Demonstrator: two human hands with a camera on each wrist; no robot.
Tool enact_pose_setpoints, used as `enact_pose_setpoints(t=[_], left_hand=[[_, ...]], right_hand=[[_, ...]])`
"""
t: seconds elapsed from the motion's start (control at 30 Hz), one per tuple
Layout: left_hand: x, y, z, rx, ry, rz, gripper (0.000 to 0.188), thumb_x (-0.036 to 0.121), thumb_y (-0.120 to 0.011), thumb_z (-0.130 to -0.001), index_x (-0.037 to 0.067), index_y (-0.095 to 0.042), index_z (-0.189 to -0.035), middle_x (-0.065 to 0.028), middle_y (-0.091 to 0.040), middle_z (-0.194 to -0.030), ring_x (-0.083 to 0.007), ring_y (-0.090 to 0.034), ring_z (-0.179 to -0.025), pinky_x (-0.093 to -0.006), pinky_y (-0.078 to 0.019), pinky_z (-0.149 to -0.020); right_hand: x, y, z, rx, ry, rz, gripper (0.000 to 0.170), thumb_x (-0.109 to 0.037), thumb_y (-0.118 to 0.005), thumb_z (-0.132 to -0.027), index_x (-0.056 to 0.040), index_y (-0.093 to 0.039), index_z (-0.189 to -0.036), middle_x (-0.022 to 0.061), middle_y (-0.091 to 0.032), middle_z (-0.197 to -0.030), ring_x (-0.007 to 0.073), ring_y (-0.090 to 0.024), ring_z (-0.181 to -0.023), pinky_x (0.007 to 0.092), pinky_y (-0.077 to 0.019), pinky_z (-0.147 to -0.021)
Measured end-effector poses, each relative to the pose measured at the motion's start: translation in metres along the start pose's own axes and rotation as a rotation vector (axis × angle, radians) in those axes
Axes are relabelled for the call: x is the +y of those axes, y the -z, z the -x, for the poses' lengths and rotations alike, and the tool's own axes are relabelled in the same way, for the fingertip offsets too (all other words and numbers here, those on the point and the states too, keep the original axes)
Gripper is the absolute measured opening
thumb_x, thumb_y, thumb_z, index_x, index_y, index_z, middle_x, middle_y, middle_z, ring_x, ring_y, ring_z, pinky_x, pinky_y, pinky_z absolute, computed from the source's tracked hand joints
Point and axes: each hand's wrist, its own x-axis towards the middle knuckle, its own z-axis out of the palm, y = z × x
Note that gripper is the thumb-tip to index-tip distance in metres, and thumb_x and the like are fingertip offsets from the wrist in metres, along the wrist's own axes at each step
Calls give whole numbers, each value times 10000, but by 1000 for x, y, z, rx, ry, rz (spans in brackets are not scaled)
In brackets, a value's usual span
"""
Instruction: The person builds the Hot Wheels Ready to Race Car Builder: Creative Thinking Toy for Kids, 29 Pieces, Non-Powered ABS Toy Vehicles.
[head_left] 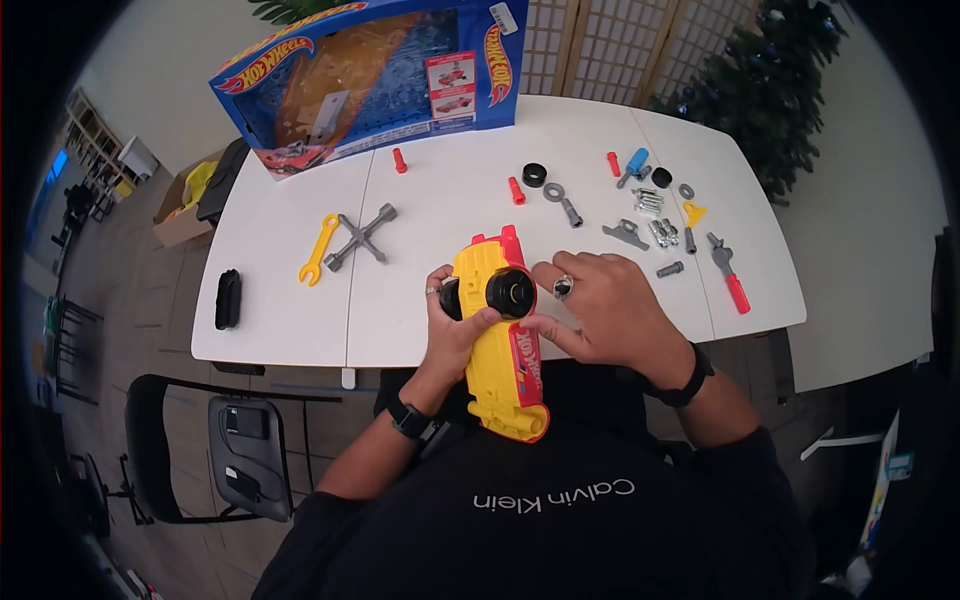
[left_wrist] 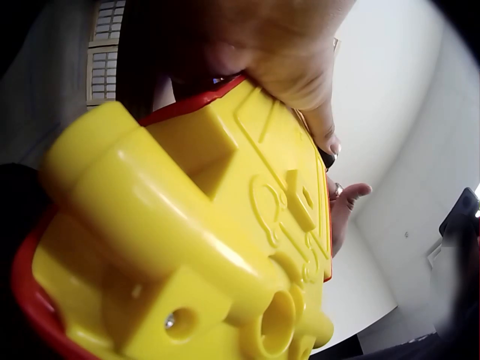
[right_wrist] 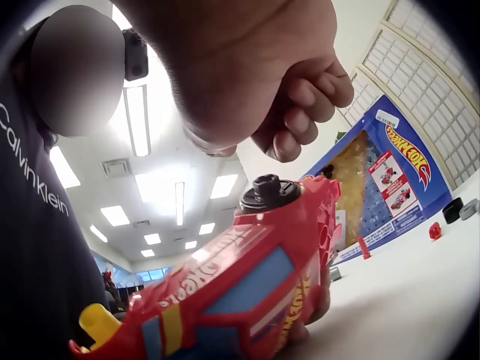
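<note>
My left hand (head_left: 455, 325) grips a yellow and red toy car (head_left: 485, 350), its yellow underside facing up in the head view. The left thumb lies across that underside beside a black wheel (head_left: 512, 293); a second black wheel (head_left: 451, 298) shows by the left fingers. In the right wrist view the car's red side has Hot Wheels stickers, and a black hub knob (right_wrist: 266, 186) sticks up. Close beside the wheel, my right hand (head_left: 610, 308) has loosely curled fingers and an extended thumb, with nothing visible in its grasp. Moulded shapes cover the yellow underside (left_wrist: 262, 187) in the left wrist view.
On the white table (head_left: 430, 220) lie a yellow wrench (head_left: 319, 250), a grey cross wrench (head_left: 361, 238) and a black case (head_left: 228, 299). Several loose parts, including a black tyre (head_left: 535, 175) and a red-handled tool (head_left: 730, 275), are spread rightward. A Hot Wheels box (head_left: 400, 125) stands behind.
</note>
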Motion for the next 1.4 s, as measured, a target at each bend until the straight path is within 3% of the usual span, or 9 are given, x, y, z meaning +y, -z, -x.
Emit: enact_pose_setpoints(t=[0.27,0.37,0.47,0.53,0.67,1.17,1.23,1.33,1.4], left_hand=[[0,-1,0,7,8,3,888,96,-935,-848,143,-274,-1439,-166,-618,-1296,-260,-727,-1127,-402,-654,-937],[1,0,0,-7,12,8,901,97,-941,-841,145,-271,-1442,-160,-614,-1292,-261,-724,-1135,-401,-652,-940],[2,-6,1,1,-5,-27,903,86,-941,-840,146,-271,-1443,-157,-613,-1289,-258,-722,-1136,-399,-651,-942],[1,-4,1,13,4,-16,901,77,-939,-839,148,-272,-1440,-156,-614,-1289,-257,-721,-1136,-399,-652,-941],[1,-6,2,25,-16,-24,905,60,-938,-837,149,-269,-1440,-155,-615,-1287,-253,-724,-1124,-394,-654,-934],[7,-19,15,75,-126,-253,994,47,-978,-765,126,-250,-1438,-181,-619,-1275,-257,-731,-1115,-386,-648,-951],[8,-16,17,72,-133,-271,1043,78,-1006,-739,125,-251,-1456,-170,-593,-1318,-259,-698,-1180,-392,-613,-1015],[22,-16,9,203,-465,-385,1154,177,-1043,-720,124,-230,-1536,-129,-515,-1426,-244,-595,-1320,-389,-518,-1132],[32,-26,1,220,-507,-143,1188,264,-1043,-728,122,-214,-1566,-123,-500,-1445,-243,-576,-1344,-403,-504,-1155]], right_hand=[[-2,-9,-1,53,-100,21,377,-435,-705,-1016,-65,-777,-1023,94,-719,-829,266,-716,-805,383,-541,-725],[3,-17,-2,134,67,-27,367,-428,-678,-1037,-71,-761,-1058,89,-692,-832,267,-707,-782,382,-538,-709],[8,-21,0,-102,-76,28,328,-371,-679,-1024,-64,-723,-1132,124,-692,-939,315,-697,-791,424,-531,-708],[-1,-13,1,173,11,19,282,-328,-692,-1017,-75,-723,-1137,77,-635,-833,266,-691,-745,394,-536,-715],[2,-26,-3,153,102,-21,293,-320,-735,-968,-60,-741,-1103,86,-676,-822,269,-706,-759,412,-534,-714],[-22,-43,13,133,-346,-274,301,-272,-652,-1028,18,-732,-1039,173,-695,-730,386,-704,-674,507,-537,-623],[-26,-40,19,69,-436,-545,396,-348,-669,-1042,13,-661,-1206,205,-730,-865,418,-731,-777,508,-572,-708],[-37,-45,34,256,-289,-699,564,-410,-712,-1027,-18,-541,-1394,238,-737,-1087,448,-751,-948,493,-602,-821],[-48,-31,41,77,-345,-619,737,-356,-800,-958,-41,-449,-1524,237,-707,-1287,445,-744,-1093,481,-607,-912]])
